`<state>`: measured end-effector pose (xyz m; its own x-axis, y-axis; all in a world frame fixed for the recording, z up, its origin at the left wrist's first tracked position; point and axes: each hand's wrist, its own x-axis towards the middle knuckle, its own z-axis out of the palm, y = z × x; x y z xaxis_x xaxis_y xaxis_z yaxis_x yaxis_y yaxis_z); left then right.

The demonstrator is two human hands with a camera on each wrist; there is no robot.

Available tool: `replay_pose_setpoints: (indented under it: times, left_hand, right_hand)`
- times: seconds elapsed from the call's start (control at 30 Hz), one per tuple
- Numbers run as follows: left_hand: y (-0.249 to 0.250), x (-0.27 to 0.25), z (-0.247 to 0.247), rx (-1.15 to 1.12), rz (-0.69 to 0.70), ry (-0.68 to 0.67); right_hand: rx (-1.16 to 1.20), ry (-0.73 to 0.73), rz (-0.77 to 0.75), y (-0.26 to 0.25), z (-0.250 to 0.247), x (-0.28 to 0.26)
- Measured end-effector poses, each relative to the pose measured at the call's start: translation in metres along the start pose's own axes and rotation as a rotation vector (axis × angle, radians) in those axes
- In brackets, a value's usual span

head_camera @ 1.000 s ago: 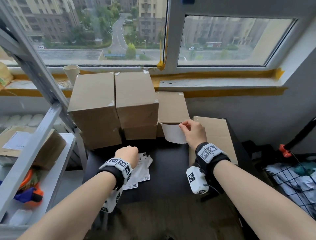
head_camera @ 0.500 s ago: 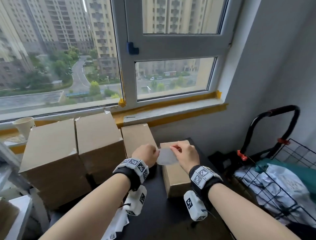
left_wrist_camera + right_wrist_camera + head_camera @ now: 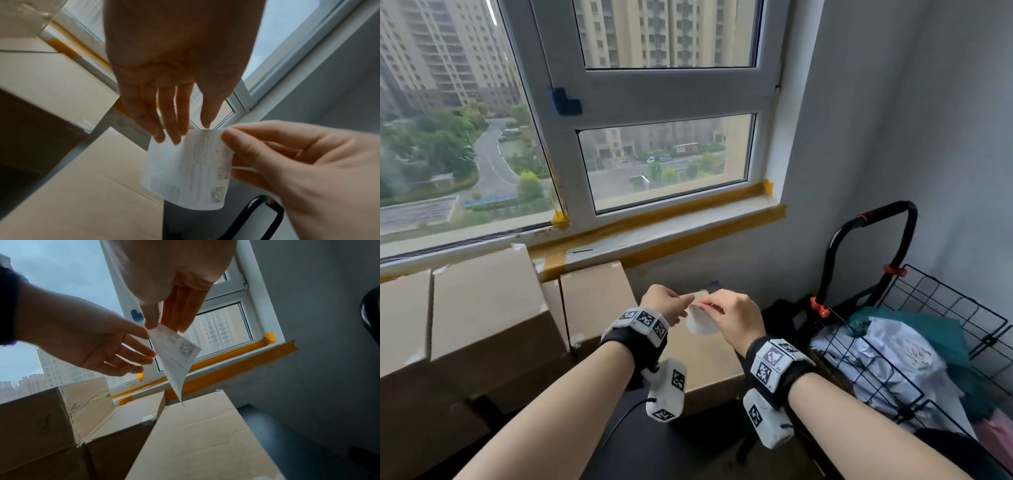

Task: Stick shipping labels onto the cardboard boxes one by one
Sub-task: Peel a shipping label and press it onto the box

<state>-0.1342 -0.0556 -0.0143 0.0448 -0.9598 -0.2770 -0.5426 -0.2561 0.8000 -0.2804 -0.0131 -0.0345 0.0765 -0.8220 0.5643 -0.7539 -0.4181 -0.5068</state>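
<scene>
A white printed shipping label (image 3: 702,325) hangs in the air over a brown cardboard box (image 3: 702,370) at the table's right end. My right hand (image 3: 736,317) pinches the label's upper right edge between thumb and fingers (image 3: 151,321). My left hand (image 3: 671,305) meets it from the left, its fingertips (image 3: 172,138) and thumb on the label's top edge. The label (image 3: 189,170) curls downward, print facing the left wrist camera; its lower corner (image 3: 176,356) hangs just above the box top (image 3: 205,434). More cardboard boxes (image 3: 482,308) are stacked to the left under the window.
A black wire cart (image 3: 893,342) with a curved handle (image 3: 869,219) and bagged items stands right of the table. The dark table top (image 3: 654,452) shows between my forearms. The window sill (image 3: 671,233) with yellow tape runs behind the boxes.
My left hand left the label sheets on the table and rose to join the right hand on the label. The label was lifted above the box, and my view swung up and right.
</scene>
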Motion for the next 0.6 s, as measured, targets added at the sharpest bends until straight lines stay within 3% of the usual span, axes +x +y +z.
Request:
replay_pose_setpoints:
  times: [0.13, 0.27, 0.43, 0.6]
  left_hand:
    - [0.007, 0.010, 0.009, -0.122, -0.110, -0.038]
    - [0.006, 0.016, 0.016, -0.113, -0.166, -0.062]
    - [-0.007, 0.024, 0.021, -0.135, -0.154, 0.028]
    - [-0.024, 0.026, 0.019, -0.254, -0.218, 0.058]
  right_hand:
    - [0.004, -0.002, -0.062, 0.016, 0.003, 0.003]
    - [0.040, -0.130, -0.035, 0.031, 0.011, 0.002]
    - [0.085, -0.317, 0.146, 0.043, 0.015, 0.001]
    - [0.191, -0.337, 0.367, 0.059, 0.024, 0.003]
